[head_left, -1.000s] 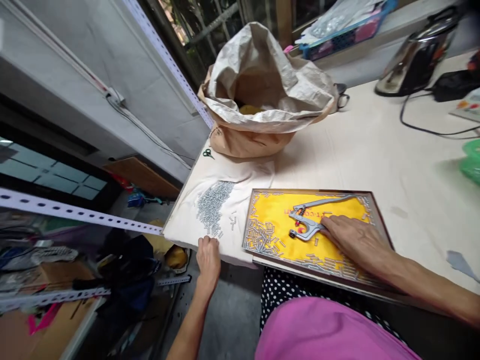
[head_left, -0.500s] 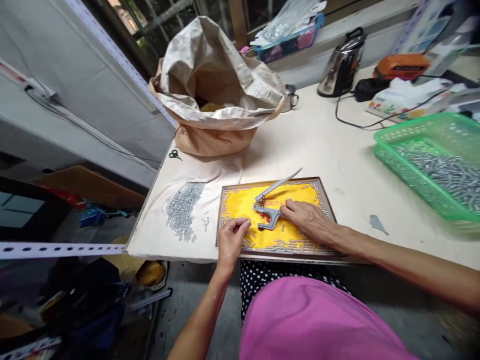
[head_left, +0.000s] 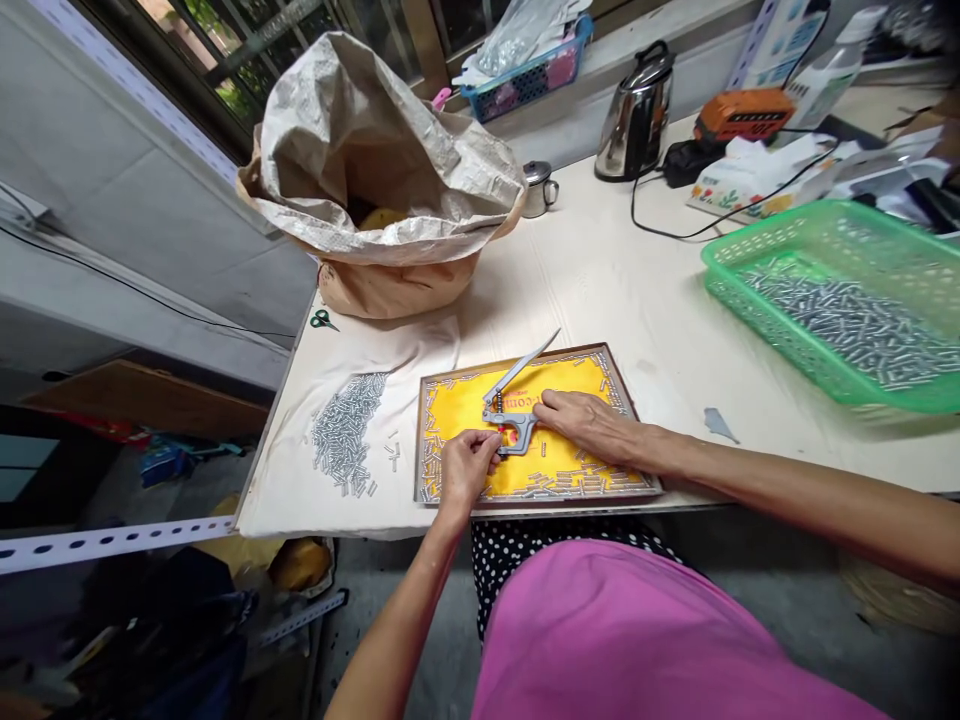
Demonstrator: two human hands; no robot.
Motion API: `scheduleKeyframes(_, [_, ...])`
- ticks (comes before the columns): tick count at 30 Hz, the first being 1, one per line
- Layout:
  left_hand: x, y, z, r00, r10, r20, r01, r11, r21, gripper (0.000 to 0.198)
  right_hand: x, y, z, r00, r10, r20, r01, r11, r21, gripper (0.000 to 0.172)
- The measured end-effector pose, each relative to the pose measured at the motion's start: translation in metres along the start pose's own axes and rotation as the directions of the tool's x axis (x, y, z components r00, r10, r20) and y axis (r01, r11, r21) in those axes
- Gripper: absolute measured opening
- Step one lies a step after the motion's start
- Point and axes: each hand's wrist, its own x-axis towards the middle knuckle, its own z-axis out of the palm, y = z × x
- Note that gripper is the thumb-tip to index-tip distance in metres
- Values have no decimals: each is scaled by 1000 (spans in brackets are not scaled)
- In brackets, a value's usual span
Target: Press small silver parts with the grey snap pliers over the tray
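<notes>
My right hand (head_left: 581, 420) is closed around the body of a grey hand press tool (head_left: 517, 432), whose long lever stands raised toward the back. With its fingers pinched, my left hand (head_left: 469, 465) is at the tool's jaw end; what is between the fingertips is too small to make out. Both hands are over a shallow brown-rimmed tray (head_left: 609, 375) with a yellow lining (head_left: 457, 405). Small metal tubes (head_left: 585, 484) lie along the tray's edges, several of them loose near the tool.
Left of the tray is a heap of metal tubes (head_left: 349, 430). Green scissors (head_left: 324, 320) lie before a large open sack (head_left: 397, 285). A green basket (head_left: 795, 360) of metal pieces stands at right. Behind are a metal cup (head_left: 537, 190), a kettle (head_left: 636, 115) and a cord (head_left: 675, 236).
My left hand has moved from beside the tool up to its jaw, fingers still pinched. My right hand keeps its hold on the tool. The view has shifted to the right.
</notes>
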Motion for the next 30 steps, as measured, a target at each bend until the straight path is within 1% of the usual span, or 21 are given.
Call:
scheduleKeyframes(3, [3, 3, 0, 998, -47, 36, 47, 999, -4, 13, 1, 2, 3, 1000, 9, 12, -9, 1000, 22, 21])
scheduleKeyframes(7, [8, 3, -4, 983, -105, 148, 104, 994, 17, 14, 2, 5, 11, 1000, -21, -16, 21, 1000, -2, 22])
scheduleKeyframes(9, [9, 3, -6, 973, -137, 187, 132, 991, 35, 14, 3, 5, 14, 999, -38, -27, 37, 999, -33, 21])
scheduleKeyframes(12, [9, 6, -7, 965, -175, 197, 168, 984, 54, 14, 5, 5, 12, 999, -41, -19, 39, 995, -97, 18])
scheduleKeyframes(14, [9, 8, -7, 963, -185, 194, 174, 982, 73, 14, 8, 6, 6, 999, -31, -30, 27, 993, -119, 14])
scheduleKeyframes(15, [9, 9, -7, 963, -188, 193, 174, 981, 83, 14, 9, 8, 1, 998, -26, -51, 19, 993, -119, 19])
scheduleKeyframes(16, [8, 10, -6, 964, -186, 192, 171, 981, 90, 14, 11, 10, -4, 997, -23, -79, 14, 993, -117, 32])
scheduleKeyframes(18, [8, 11, -6, 966, -178, 190, 162, 982, 93, 14, 15, 18, -13, 992, -29, -120, 14, 992, -127, 67])
scheduleKeyframes(19, [7, 12, -6, 967, -172, 189, 157, 983, 93, 14, 18, 22, -16, 992, -36, -123, 18, 989, -145, 81])
scheduleKeyframes(20, [7, 12, -6, 968, -167, 188, 151, 984, 95, 15, 21, 26, -19, 993, -44, -110, 25, 985, -169, 90])
scheduleKeyframes(21, [7, 12, -6, 969, -162, 187, 146, 984, 97, 16, 24, 30, -20, 995, -53, -84, 36, 980, -193, 95])
scheduleKeyframes(23, [6, 12, -6, 971, -158, 179, 140, 984, 107, 18, 29, 36, -21, 997, -71, -28, 63, 972, -228, 96])
scheduleKeyframes(25, [6, 11, -5, 974, -152, 169, 133, 984, 122, 18, 33, 38, -21, 997, -77, 1, 75, 969, -233, 92])
scheduleKeyframes(30, [8, 7, -3, 975, -156, 161, 136, 982, 128, 17, 35, 33, -23, 999, -44, -14, 41, 982, -187, 79])
